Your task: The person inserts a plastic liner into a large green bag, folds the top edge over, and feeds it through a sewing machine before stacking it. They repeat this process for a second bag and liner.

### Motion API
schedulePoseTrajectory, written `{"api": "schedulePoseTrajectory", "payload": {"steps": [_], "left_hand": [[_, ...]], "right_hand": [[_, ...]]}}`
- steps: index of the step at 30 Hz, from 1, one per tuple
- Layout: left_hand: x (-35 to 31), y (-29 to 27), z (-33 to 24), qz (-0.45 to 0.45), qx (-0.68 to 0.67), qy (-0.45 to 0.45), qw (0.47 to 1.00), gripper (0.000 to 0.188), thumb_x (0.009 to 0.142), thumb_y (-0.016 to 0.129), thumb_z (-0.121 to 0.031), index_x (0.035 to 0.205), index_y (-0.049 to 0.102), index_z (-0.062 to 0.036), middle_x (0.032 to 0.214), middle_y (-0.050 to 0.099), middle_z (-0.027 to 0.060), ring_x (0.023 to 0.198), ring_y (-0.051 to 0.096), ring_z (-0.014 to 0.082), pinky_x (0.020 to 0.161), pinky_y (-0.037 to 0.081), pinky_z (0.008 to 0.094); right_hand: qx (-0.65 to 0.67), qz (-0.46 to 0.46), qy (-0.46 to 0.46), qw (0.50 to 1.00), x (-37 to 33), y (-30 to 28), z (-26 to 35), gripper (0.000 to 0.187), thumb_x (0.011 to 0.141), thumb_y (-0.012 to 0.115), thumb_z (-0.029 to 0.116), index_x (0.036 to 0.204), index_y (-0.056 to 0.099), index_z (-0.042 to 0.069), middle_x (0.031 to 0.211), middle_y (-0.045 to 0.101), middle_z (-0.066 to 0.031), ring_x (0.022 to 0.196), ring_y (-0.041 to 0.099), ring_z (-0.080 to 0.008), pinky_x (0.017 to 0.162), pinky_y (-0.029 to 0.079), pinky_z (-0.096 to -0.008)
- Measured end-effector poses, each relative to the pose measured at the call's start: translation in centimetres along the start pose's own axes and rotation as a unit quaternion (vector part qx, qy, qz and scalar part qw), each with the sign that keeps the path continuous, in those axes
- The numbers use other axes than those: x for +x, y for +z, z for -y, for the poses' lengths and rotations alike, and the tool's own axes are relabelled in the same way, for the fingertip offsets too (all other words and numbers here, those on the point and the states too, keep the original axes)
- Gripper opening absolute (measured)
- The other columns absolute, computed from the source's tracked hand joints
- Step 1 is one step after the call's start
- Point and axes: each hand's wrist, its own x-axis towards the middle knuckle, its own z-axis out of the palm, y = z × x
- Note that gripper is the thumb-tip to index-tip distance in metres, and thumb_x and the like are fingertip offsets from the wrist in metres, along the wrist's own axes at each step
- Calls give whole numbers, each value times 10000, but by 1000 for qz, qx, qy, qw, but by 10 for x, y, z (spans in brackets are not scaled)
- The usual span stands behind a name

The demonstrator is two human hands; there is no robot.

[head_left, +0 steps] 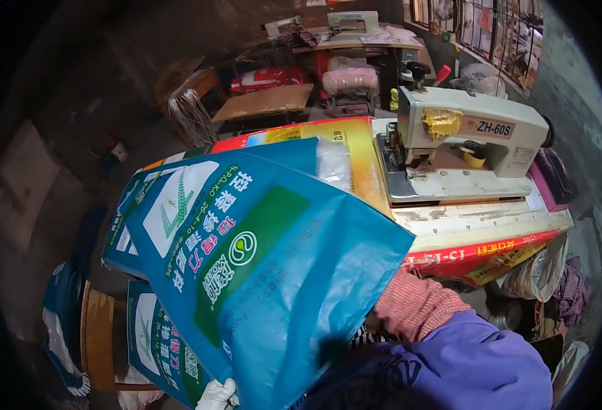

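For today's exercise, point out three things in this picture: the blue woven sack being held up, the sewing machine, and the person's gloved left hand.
blue woven sack (273, 273), head view, its printed front.
sewing machine (475, 130), head view, its cream upper arm.
left hand (217, 395), head view, the white glove's fingers.

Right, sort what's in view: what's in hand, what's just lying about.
In hand: blue woven sack, gripped at its lower edge by the gloved left hand; right hand hidden behind it; sewing machine on its table.

Lying about: far sewing table, wooden stool, pink bundle.

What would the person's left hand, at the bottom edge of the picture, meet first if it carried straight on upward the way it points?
The left hand, in a white glove, already grips the lower edge of the blue woven bag, so it would press into that bag. What lies behind the bag is hidden.
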Motion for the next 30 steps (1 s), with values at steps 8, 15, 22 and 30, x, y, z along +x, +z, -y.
{"api": "schedulePoseTrajectory", "payload": {"steps": [8, 15, 22, 30], "left_hand": [[-4, 4, 10, 27, -27, 27, 999, 426, 899, 521, -338, 550, 490, -96, 471, 414, -7, 406, 338, 91, 414, 239, 230], [25, -20, 37, 93, -101, 33, 990, 312, 886, 550, -277, 684, 561, -40, 592, 536, 48, 491, 480, 123, 471, 368, 247], [22, -11, 26, 58, 5, 74, 996, 468, 912, 507, -329, 548, 518, -35, 468, 529, 51, 400, 490, 120, 404, 374, 233], [9, -14, 6, 85, -13, 59, 995, 257, 942, 458, -248, 847, 563, -34, 702, 588, 41, 556, 521, 110, 483, 377, 242]], "right_hand": [[-12, -68, -61, 996, 39, -48, 18, 165, 796, 580, 203, 895, 651, 91, 871, 646, -103, 744, 614, -290, 668, 491, -359], [20, -160, -276, 948, -86, -158, 20, 151, 802, 586, 202, 882, 653, 93, 870, 647, -105, 725, 615, -284, 648, 493, -352], [313, -89, -63, 943, -82, -241, -31, 355, 840, 599, 250, 1149, 566, 78, 946, 629, -156, 818, 615, -281, 721, 487, -326], [86, 204, 93, 971, -66, -181, -64, 604, 782, 528, 322, 1360, 373, 239, 1037, 624, -150, 886, 622, -306, 738, 484, -370]]}}
